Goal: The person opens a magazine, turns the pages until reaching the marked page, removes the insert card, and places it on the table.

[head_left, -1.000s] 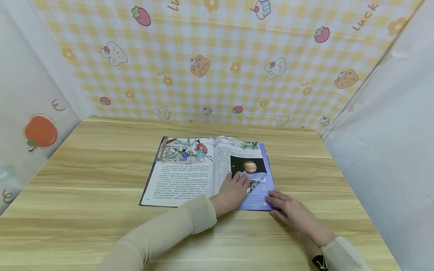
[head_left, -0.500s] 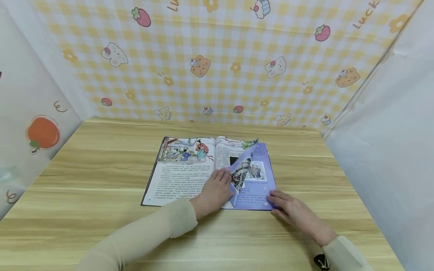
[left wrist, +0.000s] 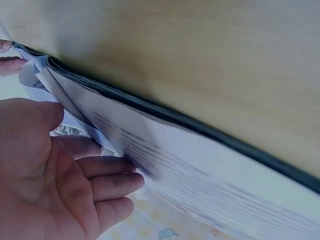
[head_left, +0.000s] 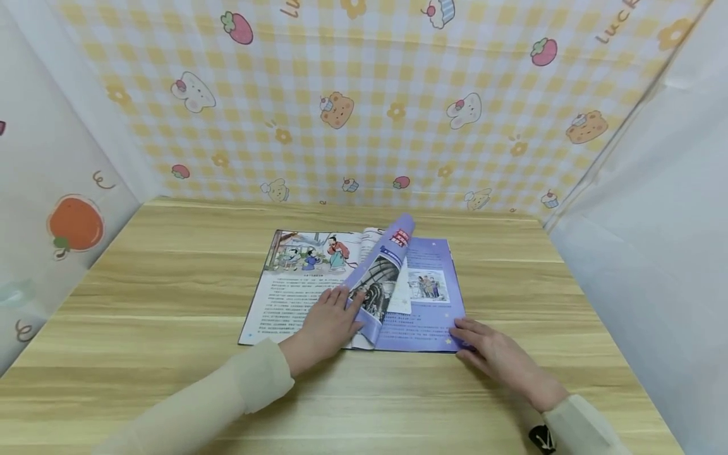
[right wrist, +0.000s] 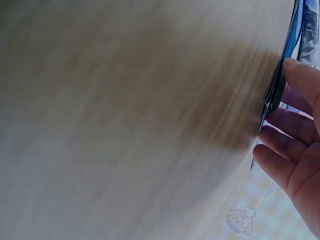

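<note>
An open magazine (head_left: 307, 303) lies on the table, its left page showing a drawn scene above printed text. A purple page (head_left: 392, 246) is lifted and curls over toward the left, with a black-and-white photo on it. My left hand (head_left: 327, 325) presses on the lower left of this curling page; in the left wrist view the fingers (left wrist: 112, 185) extend along the paper. At the lower right corner of the magazine, my right hand (head_left: 497, 360) touches the edge. Seen from the right wrist, its fingers (right wrist: 285, 145) rest against the magazine's side, fairly straight.
The wooden table (head_left: 170, 272) extends around the magazine on all sides. A yellow checked cloth (head_left: 364, 151) with cartoon prints hangs behind it. White sheets (head_left: 648, 253) stand at the sides.
My left hand has slid leftward across the magazine, carrying the purple page up and over, which uncovers more of the purple page beneath. The right hand stays at the lower right corner.
</note>
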A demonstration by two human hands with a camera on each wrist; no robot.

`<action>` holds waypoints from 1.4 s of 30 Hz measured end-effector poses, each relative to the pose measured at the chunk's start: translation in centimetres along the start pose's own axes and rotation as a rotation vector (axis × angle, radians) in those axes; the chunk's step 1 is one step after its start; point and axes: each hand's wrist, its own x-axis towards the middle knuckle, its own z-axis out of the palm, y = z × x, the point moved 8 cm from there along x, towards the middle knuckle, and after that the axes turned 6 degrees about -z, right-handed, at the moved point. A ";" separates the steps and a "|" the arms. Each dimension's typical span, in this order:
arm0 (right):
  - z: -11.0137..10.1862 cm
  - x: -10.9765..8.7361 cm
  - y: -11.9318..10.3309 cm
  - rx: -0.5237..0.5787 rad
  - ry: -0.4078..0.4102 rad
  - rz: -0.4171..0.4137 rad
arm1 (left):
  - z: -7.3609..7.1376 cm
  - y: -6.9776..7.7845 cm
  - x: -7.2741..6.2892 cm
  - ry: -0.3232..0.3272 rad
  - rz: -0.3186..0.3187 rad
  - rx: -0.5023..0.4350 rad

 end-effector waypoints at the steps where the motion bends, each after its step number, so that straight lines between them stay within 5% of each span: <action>1: 0.0 0.0 0.0 0.001 -0.002 0.003 | 0.0 -0.4 -0.2 0.005 -0.007 -0.006; 11: -0.3 0.0 -0.4 -0.010 0.017 -0.012 | 0.8 -3.2 -2.4 -0.006 -0.068 -0.029; 26: -0.4 0.5 -0.6 0.019 -0.009 0.043 | 0.1 -6.0 -6.1 0.004 -0.094 -0.119; 36: -0.8 1.1 -0.6 -0.007 0.021 0.039 | -0.7 -6.9 -7.7 0.055 -0.074 0.066; 42: -0.9 1.8 -0.4 0.004 -0.003 0.037 | -0.9 -6.7 -7.6 0.036 -0.050 -0.045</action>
